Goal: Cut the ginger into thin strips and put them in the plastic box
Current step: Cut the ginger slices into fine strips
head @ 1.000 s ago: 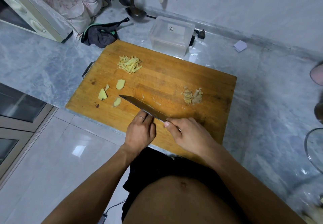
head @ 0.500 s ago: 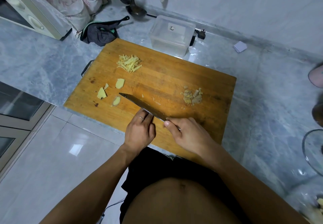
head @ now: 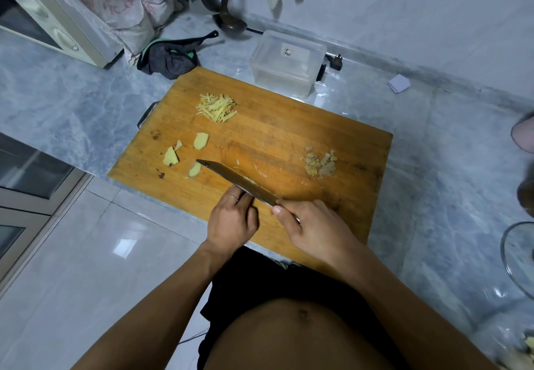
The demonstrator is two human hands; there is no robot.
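A wooden cutting board (head: 289, 126) lies on the marble counter. A pile of thin ginger strips (head: 216, 108) sits at its far left. Three ginger slices (head: 200, 140) lie nearer the left edge, and peel scraps (head: 319, 164) lie at the right. My right hand (head: 312, 225) grips the handle of a cleaver (head: 231, 176), whose blade points left across the board. My left hand (head: 231, 219) has its fingers curled down against the blade's near side, over a ginger piece that is mostly hidden. The clear plastic box (head: 281, 80) stands open just behind the board.
A toaster oven (head: 43, 22) and a dark cloth (head: 170, 57) are at the back left. A ladle (head: 228, 20) hangs by the wall, and a plug (head: 335, 61) lies by the box. A glass bowl (head: 517, 254) is at the right. The board's near corner overhangs the counter edge.
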